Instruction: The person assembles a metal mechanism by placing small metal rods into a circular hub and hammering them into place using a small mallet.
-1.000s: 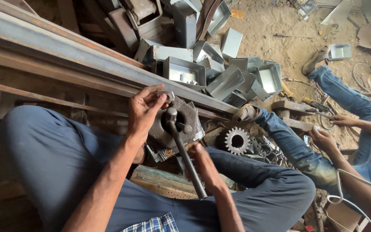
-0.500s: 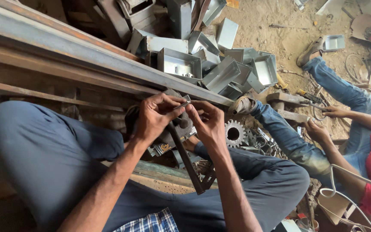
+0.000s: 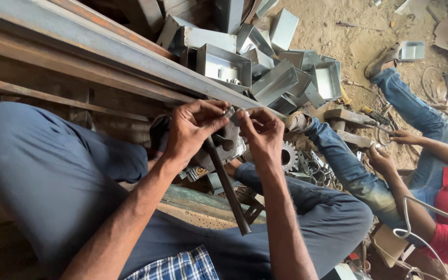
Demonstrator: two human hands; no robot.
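Both hands (image 3: 195, 127) now pinching together, sandy floor (image 3: 348, 31), metal boxes (image 3: 281, 78)

You see even daylight, brightest on the sandy floor (image 3: 338, 36) beyond your right hand (image 3: 260, 137). Left of your left hand (image 3: 190, 129) shadow deepens; folded metal boxes (image 3: 276, 78) gleam, everything stays sharp.

Sandy dirt floor (image 3: 338, 36), long steel beams (image 3: 105, 52) — daylight, metal-box clutter (image 3: 224, 65).

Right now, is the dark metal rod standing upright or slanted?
Slanted: the rod runs from between both hands down and right across the lap.
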